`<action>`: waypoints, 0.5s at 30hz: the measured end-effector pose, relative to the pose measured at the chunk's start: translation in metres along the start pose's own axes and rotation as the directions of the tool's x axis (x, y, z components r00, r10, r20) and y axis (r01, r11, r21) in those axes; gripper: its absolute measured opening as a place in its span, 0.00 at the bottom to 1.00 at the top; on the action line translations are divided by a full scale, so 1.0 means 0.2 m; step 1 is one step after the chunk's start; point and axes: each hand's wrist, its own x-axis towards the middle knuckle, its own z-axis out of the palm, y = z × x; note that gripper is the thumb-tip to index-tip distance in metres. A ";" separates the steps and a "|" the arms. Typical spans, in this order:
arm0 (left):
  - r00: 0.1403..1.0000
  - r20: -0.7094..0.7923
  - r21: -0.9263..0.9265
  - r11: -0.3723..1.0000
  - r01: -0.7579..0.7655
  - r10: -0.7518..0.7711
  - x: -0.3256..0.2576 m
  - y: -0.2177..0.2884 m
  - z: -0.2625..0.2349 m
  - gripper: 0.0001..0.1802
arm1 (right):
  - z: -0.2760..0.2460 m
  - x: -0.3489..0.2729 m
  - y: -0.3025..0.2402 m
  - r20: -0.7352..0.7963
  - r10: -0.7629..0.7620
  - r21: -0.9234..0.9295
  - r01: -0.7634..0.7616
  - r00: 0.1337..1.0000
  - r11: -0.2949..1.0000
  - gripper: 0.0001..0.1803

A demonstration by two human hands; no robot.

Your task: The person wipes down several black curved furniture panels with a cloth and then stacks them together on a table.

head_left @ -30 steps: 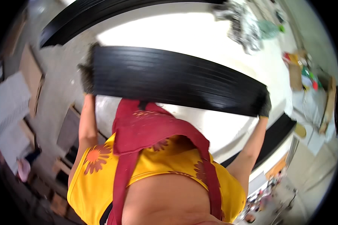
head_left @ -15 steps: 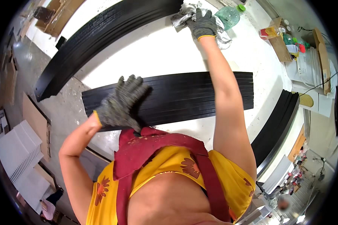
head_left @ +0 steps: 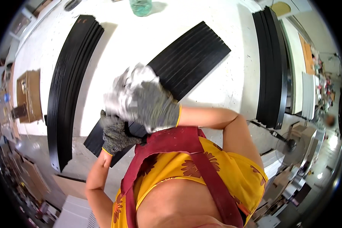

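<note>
A row of long black slats (head_left: 190, 57) lies side by side, slanting across the white table, its lower left end reaching past the table's near edge. My right hand (head_left: 157, 102), in a grey knit glove with a yellow cuff, clutches a crumpled white-and-grey rag (head_left: 127, 89) over the middle of the slats. Both rag and glove are smeared by motion. Close to my body, my left hand (head_left: 117, 136), gloved alike, rests on the lower left part of the slats with thumb and fingers apart. Its fingertips are blurred and partly under the rag.
Stacked black slats (head_left: 74, 76) stand along the left of the white table (head_left: 121, 41), and another black stack (head_left: 269, 68) is at the right. A greenish clear bottle (head_left: 141, 7) stands at the far edge of view. An open cardboard box (head_left: 31, 97) sits far left; a fan (head_left: 290, 146) is at right.
My right hand has brought the rag from beside the bottle back to the slats near my body. The view has turned, so the slats now slant. My left hand is nearer their end.
</note>
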 end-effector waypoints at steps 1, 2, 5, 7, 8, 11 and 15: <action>0.993 0.105 0.038 0.997 -0.066 0.061 0.01 -0.01 0.00 0.70 | 0.21 -0.11 -0.05 -0.013 0.043 0.095 -0.042 0.999 0.995 0.33; 0.999 0.026 0.021 0.999 -0.039 0.038 0.00 0.01 -0.03 0.69 | 0.20 -0.11 -0.04 -0.099 0.035 0.105 -0.025 0.994 0.994 0.31; 0.983 -0.184 0.012 1.000 -0.015 0.016 -0.03 -0.01 0.03 0.71 | 0.20 -0.10 0.18 -0.288 0.049 0.016 -0.046 0.956 0.999 0.25; 0.996 -0.036 0.046 0.996 0.082 -0.080 -0.03 0.02 -0.02 0.75 | 0.22 -0.10 0.46 -0.353 0.139 -0.062 -0.171 0.925 0.983 0.23; 0.996 -0.035 0.049 0.995 0.084 -0.083 -0.02 0.02 -0.02 0.75 | 0.19 -0.09 0.65 -0.433 0.235 0.035 -0.244 0.870 0.969 0.22; 0.996 -0.039 0.060 0.995 0.081 -0.078 -0.02 0.02 -0.02 0.75 | 0.09 -0.17 1.28 -0.535 0.409 -0.157 -0.562 0.740 0.812 0.20; 0.994 -0.078 0.044 0.996 0.077 -0.073 -0.02 0.01 0.00 0.75 | -0.33 -0.34 1.64 -0.117 0.888 -0.415 -0.834 0.445 0.363 0.21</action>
